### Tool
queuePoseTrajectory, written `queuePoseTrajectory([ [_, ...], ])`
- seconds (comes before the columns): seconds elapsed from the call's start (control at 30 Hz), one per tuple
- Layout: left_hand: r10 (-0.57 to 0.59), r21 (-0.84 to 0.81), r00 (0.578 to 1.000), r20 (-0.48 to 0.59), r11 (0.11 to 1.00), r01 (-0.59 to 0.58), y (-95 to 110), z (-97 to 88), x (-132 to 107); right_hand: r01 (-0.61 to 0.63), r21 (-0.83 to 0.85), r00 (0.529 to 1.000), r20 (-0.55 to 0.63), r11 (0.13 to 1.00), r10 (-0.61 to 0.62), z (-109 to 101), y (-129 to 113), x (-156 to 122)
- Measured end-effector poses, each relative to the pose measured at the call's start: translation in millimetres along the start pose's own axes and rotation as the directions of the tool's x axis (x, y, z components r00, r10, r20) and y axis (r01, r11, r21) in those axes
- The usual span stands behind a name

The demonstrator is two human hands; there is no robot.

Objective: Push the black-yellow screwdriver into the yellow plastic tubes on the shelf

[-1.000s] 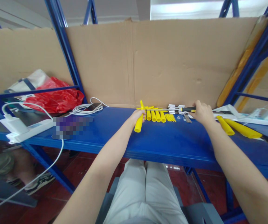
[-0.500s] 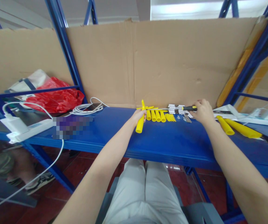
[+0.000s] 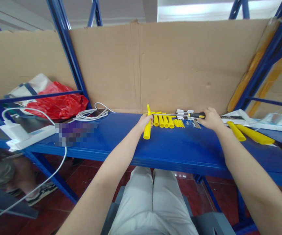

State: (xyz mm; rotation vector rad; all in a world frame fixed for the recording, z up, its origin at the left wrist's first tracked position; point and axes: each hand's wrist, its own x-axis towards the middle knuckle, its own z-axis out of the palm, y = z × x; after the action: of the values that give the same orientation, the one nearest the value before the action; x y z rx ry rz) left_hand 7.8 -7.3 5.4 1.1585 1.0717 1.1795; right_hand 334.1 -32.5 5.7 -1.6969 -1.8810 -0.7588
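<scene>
My left hand (image 3: 145,123) is closed around a yellow plastic tube-shaped part (image 3: 147,132) with a narrow pointed top, held upright above the blue shelf. My right hand (image 3: 210,118) grips a screwdriver (image 3: 196,115) by its black and yellow handle. The long shaft lies level and points left, its tip reaching the yellow part beside my left fingers. Between my hands, several similar yellow tubes (image 3: 166,122) lie in a row, with small flat yellow pieces (image 3: 179,123) at their right. Small screws and a metal piece (image 3: 196,124) lie near my right hand.
A cardboard panel (image 3: 175,65) stands behind the blue shelf (image 3: 121,137). Two larger yellow pieces (image 3: 255,134) lie at the right. At the left are a coiled white cable (image 3: 89,115), a power strip (image 3: 34,136) and a red plastic bag (image 3: 59,101). A seated person's leg (image 3: 23,173) shows at lower left.
My right hand and the screwdriver have shifted slightly left and down. The yellow part in my left hand has moved a little left and stands straighter.
</scene>
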Motion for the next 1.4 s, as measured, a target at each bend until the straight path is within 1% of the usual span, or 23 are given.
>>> queuePoseTrajectory([
  [0.07,-0.003,0.004,1.0,0.005,1.0,0.003,0,0.3,-1,-0.047,-0.022,0.999,0.006,0.999,0.047,-3,-2,-2],
  [0.1,-0.001,0.003,1.0,0.006,1.0,0.001,0,0.4,-1,-0.089,-0.036,0.996,0.027,0.995,0.09,-5,-4,-2],
  [0.17,0.007,-0.002,1.0,0.002,1.0,-0.007,0,0.3,-2,-0.185,-0.059,0.978,0.091,0.981,0.19,-8,-8,-4],
  [0.23,0.014,-0.006,1.0,-0.006,1.0,-0.014,0,-0.2,-1,-0.238,-0.057,0.957,0.156,0.97,0.244,-9,-10,-4],
  [0.3,0.017,-0.007,1.0,-0.009,1.0,-0.017,0,-0.9,0,-0.206,-0.012,0.958,0.203,0.978,0.204,-8,-11,-4],
  [0.37,0.018,-0.005,1.0,-0.015,1.0,-0.018,-1,-1.4,1,-0.126,0.052,0.97,0.216,0.991,0.112,-6,-9,-3],
  [0.47,0.013,0.007,0.999,-0.032,1.0,-0.012,-1,-1.3,1,-0.019,0.088,0.986,0.166,0.996,0.004,-2,-3,0],
  [0.57,0.004,0.014,0.999,-0.036,1.0,-0.004,0,-0.6,1,0.031,0.043,0.993,0.113,0.999,-0.035,0,1,0],
  [0.63,0.007,0.016,1.0,-0.025,1.0,-0.006,-1,-0.5,2,0.001,0.0,0.994,0.111,1.0,-0.001,0,0,-1],
  [0.73,0.019,0.029,1.0,-0.014,0.999,-0.018,-1,-1.0,2,-0.136,-0.066,0.979,0.143,0.989,0.144,-3,-3,-3],
  [0.8,0.026,0.036,1.0,-0.014,0.999,-0.025,-2,-1.4,3,-0.189,-0.084,0.965,0.168,0.978,0.201,-4,-4,-4],
  [0.83,0.028,0.036,0.999,-0.017,0.999,-0.028,-2,-1.5,3,-0.183,-0.074,0.965,0.175,0.98,0.193,-4,-4,-4],
  [0.9,0.031,0.035,0.999,-0.026,0.999,-0.03,-3,-1.6,4,-0.118,-0.018,0.977,0.176,0.993,0.119,-3,-3,-3],
  [1.0,0.034,0.04,0.999,-0.034,0.999,-0.032,-3,-1.6,4,-0.002,0.045,0.991,0.136,0.999,-0.004,0,1,-1],
  [1.07,0.037,0.039,0.999,-0.028,0.999,-0.036,-3,-1.6,4,0.028,0.034,0.994,0.102,0.999,-0.031,2,4,0],
  [1.23,0.04,0.036,0.999,-0.024,0.999,-0.039,-3,-1.8,4,0.024,-0.04,1.0,0.009,0.999,-0.024,3,6,-1],
  [1.3,0.037,0.042,0.999,-0.022,0.998,-0.036,-3,-1.8,4,0.005,-0.074,1.0,-0.007,0.997,-0.005,1,3,-2],
  [1.33,0.036,0.043,0.999,-0.02,0.998,-0.035,-3,-1.7,4,-0.02,-0.087,1.0,-0.001,0.996,0.02,0,1,-2],
  [1.4,0.039,0.037,0.999,-0.019,0.999,-0.038,-2,-1.4,3,-0.105,-0.108,0.993,0.044,0.989,0.111,-4,-3,-3],
])
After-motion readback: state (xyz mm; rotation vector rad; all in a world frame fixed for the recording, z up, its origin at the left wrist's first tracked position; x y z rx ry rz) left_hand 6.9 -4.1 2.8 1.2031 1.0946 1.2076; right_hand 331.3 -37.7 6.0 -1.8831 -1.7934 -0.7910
